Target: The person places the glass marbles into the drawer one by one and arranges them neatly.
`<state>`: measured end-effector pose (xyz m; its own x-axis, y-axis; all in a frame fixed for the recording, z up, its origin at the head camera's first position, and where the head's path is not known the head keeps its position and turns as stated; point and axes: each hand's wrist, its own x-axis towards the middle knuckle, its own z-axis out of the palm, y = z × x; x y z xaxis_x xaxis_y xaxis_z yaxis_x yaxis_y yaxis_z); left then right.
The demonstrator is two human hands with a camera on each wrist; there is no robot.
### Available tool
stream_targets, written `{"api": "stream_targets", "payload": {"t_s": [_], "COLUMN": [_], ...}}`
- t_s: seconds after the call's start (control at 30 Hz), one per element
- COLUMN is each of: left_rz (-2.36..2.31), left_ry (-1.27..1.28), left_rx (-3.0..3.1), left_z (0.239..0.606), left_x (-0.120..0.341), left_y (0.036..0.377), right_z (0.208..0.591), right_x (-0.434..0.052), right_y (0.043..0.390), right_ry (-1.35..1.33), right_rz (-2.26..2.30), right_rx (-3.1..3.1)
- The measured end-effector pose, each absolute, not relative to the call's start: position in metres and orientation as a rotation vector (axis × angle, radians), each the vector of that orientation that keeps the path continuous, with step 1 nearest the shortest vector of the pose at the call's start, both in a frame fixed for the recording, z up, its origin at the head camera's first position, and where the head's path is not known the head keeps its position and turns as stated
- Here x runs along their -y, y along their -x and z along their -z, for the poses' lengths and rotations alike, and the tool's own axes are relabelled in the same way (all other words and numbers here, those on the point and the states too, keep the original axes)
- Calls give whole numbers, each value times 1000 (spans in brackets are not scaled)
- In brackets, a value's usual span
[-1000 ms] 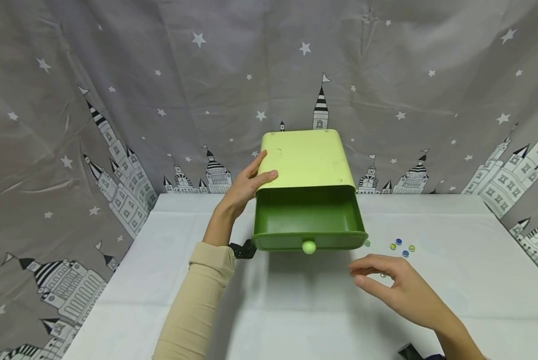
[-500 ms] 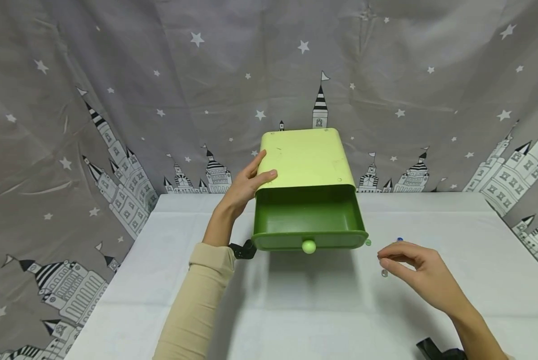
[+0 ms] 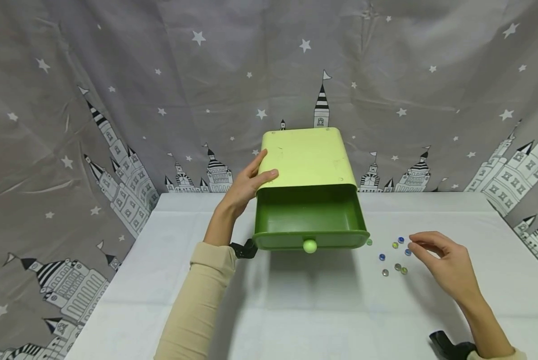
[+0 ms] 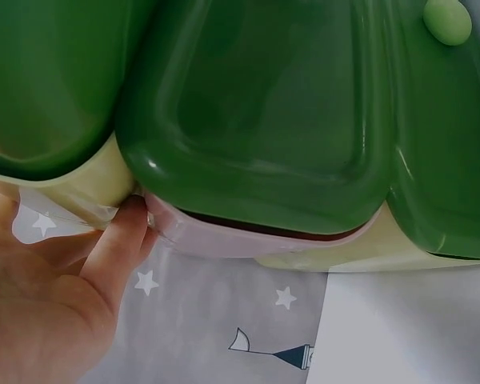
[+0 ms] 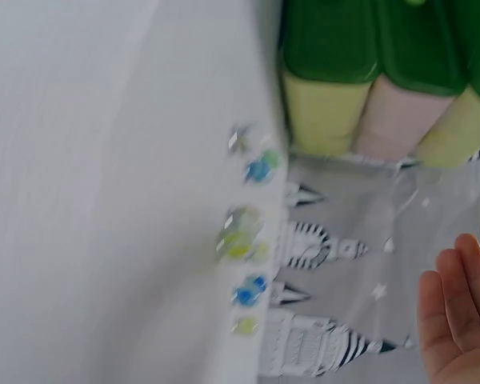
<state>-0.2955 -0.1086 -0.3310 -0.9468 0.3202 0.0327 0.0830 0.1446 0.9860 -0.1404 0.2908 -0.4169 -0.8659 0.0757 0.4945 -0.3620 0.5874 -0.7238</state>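
Note:
A light yellow-green drawer cabinet (image 3: pixel 307 157) stands on the white table, its upper green drawer (image 3: pixel 278 241) pulled out by its round knob side toward me. Nothing lies in the part of the drawer that shows. My left hand (image 3: pixel 242 192) steadies the cabinet's left side, thumb over the top edge; in the left wrist view its straight fingers (image 4: pixel 116 248) press the wall. Right of the cabinet, several small glass beads (image 3: pixel 397 267), blue, yellow-green and clear, lie scattered. Over them hovers my right hand (image 3: pixel 446 265), fingers loosely bent, thumb tip near the index fingertip beside a blue bead (image 3: pixel 407 252).
A grey curtain (image 3: pixel 233 75) with stars and castles hangs behind the table (image 3: pixel 129 300). One green bead (image 3: pixel 369 242) lies right by the drawer's right corner. Yellow and pink tiers (image 5: pixel 402 124) of the cabinet show in the right wrist view.
My right hand has moved right, away from the drawer and across the beads, uncovering several of them. The left hand, cabinet and pulled-out drawer have stayed put.

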Motion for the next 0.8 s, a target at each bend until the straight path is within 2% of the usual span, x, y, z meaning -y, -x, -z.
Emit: {"api": "stream_targets", "payload": {"t_s": [0.37, 0.8], "left_rz": [-1891, -1927], "left_ry": [-395, -384], "left_rx": [-2227, -2217], "left_z": [330, 332], "left_x": [109, 107], "left_y": [296, 294], "right_z": [433, 438], "right_x": [-305, -315], "right_y": [151, 164], "right_ry": [-86, -35], "right_rz": [-1114, -1079], "right_rx": [2370, 2461]}}
